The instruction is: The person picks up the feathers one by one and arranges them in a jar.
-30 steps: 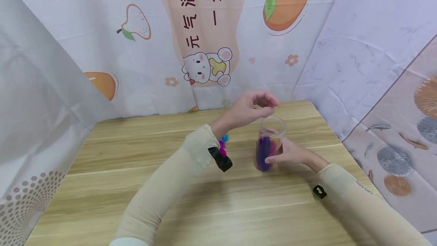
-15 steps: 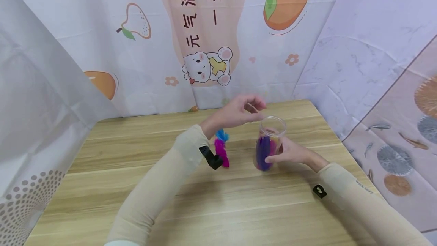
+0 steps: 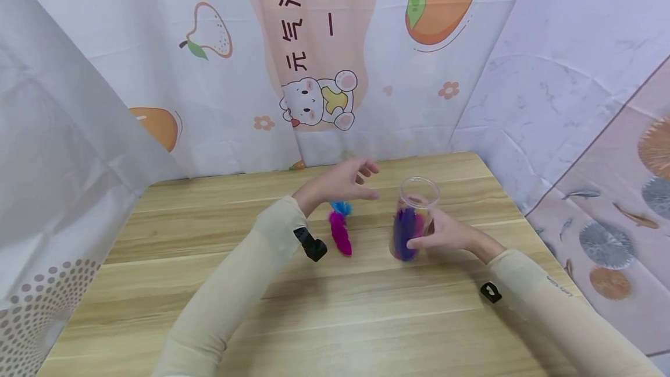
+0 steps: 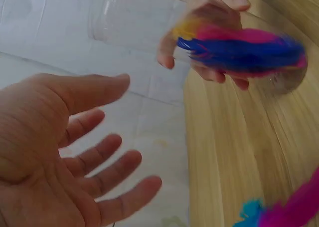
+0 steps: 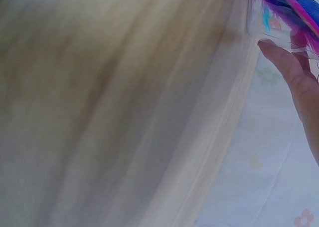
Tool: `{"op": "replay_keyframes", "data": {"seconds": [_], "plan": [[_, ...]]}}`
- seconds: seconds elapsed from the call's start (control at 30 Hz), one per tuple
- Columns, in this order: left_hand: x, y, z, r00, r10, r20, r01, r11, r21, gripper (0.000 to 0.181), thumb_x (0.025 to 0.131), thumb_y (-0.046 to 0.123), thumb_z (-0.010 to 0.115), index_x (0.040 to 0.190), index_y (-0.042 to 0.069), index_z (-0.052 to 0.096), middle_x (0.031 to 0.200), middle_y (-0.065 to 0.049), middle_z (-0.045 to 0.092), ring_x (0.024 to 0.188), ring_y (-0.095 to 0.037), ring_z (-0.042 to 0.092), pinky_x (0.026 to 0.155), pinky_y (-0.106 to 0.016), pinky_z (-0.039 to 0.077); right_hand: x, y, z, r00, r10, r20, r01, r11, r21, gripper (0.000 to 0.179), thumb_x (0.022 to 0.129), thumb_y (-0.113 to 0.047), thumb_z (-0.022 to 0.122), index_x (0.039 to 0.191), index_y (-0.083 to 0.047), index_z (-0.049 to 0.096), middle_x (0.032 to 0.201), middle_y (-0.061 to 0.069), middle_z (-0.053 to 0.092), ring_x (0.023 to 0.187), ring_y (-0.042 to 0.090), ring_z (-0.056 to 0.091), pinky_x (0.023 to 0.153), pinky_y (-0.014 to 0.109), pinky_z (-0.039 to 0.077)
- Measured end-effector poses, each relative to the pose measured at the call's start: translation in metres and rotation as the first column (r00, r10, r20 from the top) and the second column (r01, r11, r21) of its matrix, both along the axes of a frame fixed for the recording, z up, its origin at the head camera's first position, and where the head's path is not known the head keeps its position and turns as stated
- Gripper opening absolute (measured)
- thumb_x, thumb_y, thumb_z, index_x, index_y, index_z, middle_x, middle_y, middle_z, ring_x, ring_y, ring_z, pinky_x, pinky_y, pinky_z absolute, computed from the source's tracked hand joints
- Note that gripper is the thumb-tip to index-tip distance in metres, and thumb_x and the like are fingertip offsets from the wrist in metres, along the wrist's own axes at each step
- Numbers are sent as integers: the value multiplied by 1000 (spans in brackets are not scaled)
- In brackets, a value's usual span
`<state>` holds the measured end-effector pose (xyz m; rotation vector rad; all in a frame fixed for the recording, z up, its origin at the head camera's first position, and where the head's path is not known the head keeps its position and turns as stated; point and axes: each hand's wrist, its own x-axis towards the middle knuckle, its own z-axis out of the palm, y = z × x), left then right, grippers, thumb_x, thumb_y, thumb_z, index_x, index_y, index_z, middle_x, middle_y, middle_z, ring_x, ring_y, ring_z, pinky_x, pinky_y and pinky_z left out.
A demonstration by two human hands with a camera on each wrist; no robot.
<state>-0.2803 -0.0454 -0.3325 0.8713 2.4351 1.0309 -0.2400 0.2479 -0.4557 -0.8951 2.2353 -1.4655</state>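
Observation:
My right hand (image 3: pixel 446 233) grips the clear plastic jar (image 3: pixel 419 207) from its right side, with the thumb in front. Inside the upright jar are purple-blue, pink and yellow feathers (image 3: pixel 405 233), which show bright blue in the left wrist view. To the left of the jar, my left hand (image 3: pixel 346 182) hangs above the table with spread fingers and nothing in them. Below it lie a magenta feather (image 3: pixel 340 234) and a blue feather (image 3: pixel 341 208), end to end. The left hand partly covers the blue one in the head view.
The wood-grain table (image 3: pixel 335 319) ends at a printed curtain (image 3: pixel 235 132) at the back. Another patterned curtain (image 3: pixel 586 191) hangs along the right side. Black straps with small devices sit on both wrists, such as the left wrist strap (image 3: pixel 311 244).
My left hand has moved left from above the jar's mouth toward the loose feathers, its fingers opening out. The loose feathers have come into view. My right hand still holds the jar in place.

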Motion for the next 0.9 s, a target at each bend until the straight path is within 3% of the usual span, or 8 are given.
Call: {"op": "replay_keyframes", "data": {"seconds": [0.07,0.2,0.27,0.4,0.47,0.67,0.9], "plan": [[0,-5,-3,1000,13,-21,-14,998,-58,62,92,27,78,141,5,48,142,-13,53,130,-31,52,107,-40,46,0,0,0,1000,-2,3,2,1000,-3,102,83,-7,82,157,-3,13,76,17,72,64,29,69,62,33,57],[-1,-14,-15,999,28,-46,-35,986,-165,75,87,24,82,146,0,42,148,-16,48,136,-31,46,112,-42,39,1,0,1,1000,-22,-11,23,1000,8,103,82,-10,84,157,-2,14,101,13,74,80,19,71,71,28,57],[-2,-18,-21,997,29,-67,-44,973,-226,80,85,23,84,148,-2,40,150,-17,46,135,-30,45,114,-41,37,2,0,1,999,-31,-14,31,999,18,104,82,-11,84,158,-1,14,102,11,74,78,20,70,70,29,57],[-2,-25,-34,995,40,-87,-67,941,-333,90,82,27,87,150,-2,37,152,-19,42,134,-28,45,115,-40,35,3,0,2,999,-41,-13,41,999,33,105,82,-12,84,158,-1,13,88,10,74,65,31,68,62,33,56],[-1,-29,-42,995,50,-82,-77,927,-367,92,81,31,88,151,-2,37,152,-20,42,136,-29,44,115,-41,36,4,0,2,999,-47,3,46,998,45,105,83,-13,84,159,-3,12,70,9,70,56,38,64,56,35,56],[0,-39,-68,994,111,-14,-108,922,-372,86,81,35,88,143,-3,44,132,-19,55,120,-30,53,105,-44,46,4,1,3,997,-70,20,68,995,78,107,82,-16,84,159,-7,11,70,5,67,59,37,64,57,34,55],[-3,-51,-90,992,111,-52,-122,922,-368,68,79,36,89,126,-1,56,110,-10,65,100,-22,58,89,-37,50,4,0,3,998,-63,14,62,995,72,107,82,-16,85,159,-7,12,76,6,69,61,30,66,59,34,56]]}}
